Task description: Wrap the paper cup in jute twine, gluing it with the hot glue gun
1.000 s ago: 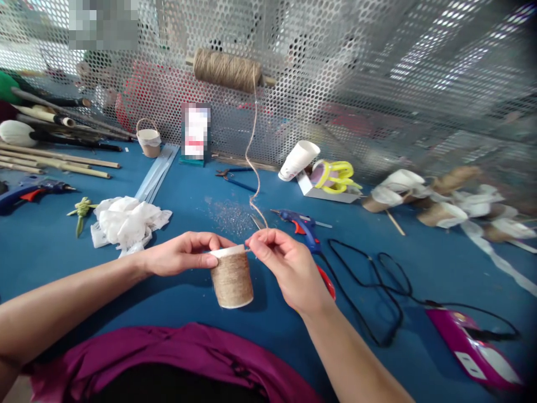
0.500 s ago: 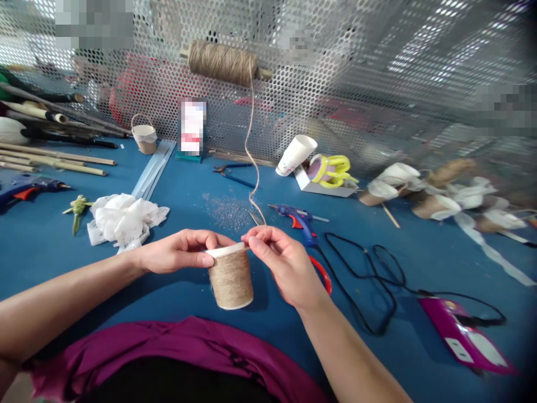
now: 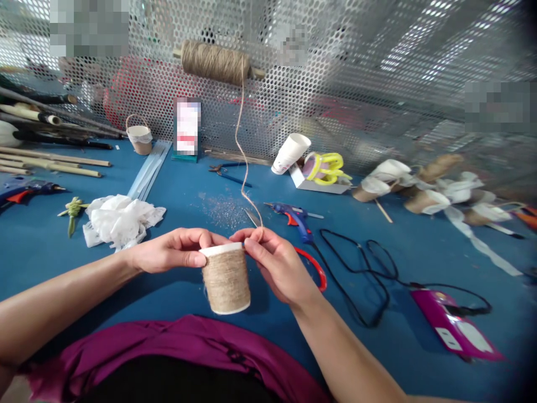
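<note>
The left hand [image 3: 176, 252] is curled around the top rim of a twine-wrapped cup [image 3: 225, 277], with the thumb and fingers pressing on its side. The right hand [image 3: 272, 263] is pinched shut on a strand of twine [image 3: 242, 157] right at the cup's rim on the other side. The cup is held up a little above the near edge of the blue worktop [image 3: 193, 196], in front of the person's purple top. The twine runs up from the right fingers to a big twine spool [image 3: 213, 60] that hangs on a rod on the metal mesh wall at the back. Just behind the right hand lie red-handled scissors [image 3: 314, 268] and a blue glue gun [image 3: 293, 215]. A black cord [image 3: 369, 280] loops from there to a pink box [image 3: 455, 330] near the right edge. To the left of the hands is a heap of white lace [image 3: 119, 218]. A white paper cup [image 3: 289, 152] lies tipped over near the back edge.
</note>
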`<state>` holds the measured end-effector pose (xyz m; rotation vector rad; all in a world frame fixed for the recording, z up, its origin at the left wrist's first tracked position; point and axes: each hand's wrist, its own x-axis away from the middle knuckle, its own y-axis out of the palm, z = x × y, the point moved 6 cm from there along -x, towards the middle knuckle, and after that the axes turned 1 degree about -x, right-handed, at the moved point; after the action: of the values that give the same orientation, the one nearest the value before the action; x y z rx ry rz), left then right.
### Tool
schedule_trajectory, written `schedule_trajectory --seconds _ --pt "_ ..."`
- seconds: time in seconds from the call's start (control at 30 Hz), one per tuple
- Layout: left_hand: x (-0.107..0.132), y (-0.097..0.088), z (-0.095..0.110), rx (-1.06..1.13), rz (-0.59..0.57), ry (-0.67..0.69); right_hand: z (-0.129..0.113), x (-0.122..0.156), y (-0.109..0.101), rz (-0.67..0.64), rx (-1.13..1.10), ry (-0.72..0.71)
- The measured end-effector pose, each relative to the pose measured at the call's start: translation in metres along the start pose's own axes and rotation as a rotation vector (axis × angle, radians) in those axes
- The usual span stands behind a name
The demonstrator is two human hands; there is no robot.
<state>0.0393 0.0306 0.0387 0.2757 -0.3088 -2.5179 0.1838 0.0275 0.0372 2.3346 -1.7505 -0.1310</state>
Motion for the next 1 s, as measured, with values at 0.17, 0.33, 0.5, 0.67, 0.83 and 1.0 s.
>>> schedule_trajectory --seconds 0.17,0.33,0.5,0.67,0.83,1.0 --pt "0.001 0.000 -0.001 0.038 0.001 -0.010 -0.002 0.003 -0.002 -0.004 0.004 -0.021" --pt "0.001 0.000 0.000 0.052 -0.002 -0.009 0.001 0.002 0.000 -0.016 -0.015 0.010" --pt "0.000 0.001 0.000 0.081 -0.016 0.012 0.007 0.001 0.003 -0.041 -0.083 0.035" --pt "-0.001 0.001 0.001 0.071 -0.016 0.015 0.004 0.001 0.007 -0.105 -0.191 0.004" --pt "-0.002 -0.004 -0.001 -0.031 0.005 0.002 0.000 0.000 0.005 -0.112 -0.166 -0.024" --pt "-0.003 -0.006 -0.003 -0.178 -0.007 -0.042 -0.003 0.000 -0.001 -0.091 0.021 -0.056"
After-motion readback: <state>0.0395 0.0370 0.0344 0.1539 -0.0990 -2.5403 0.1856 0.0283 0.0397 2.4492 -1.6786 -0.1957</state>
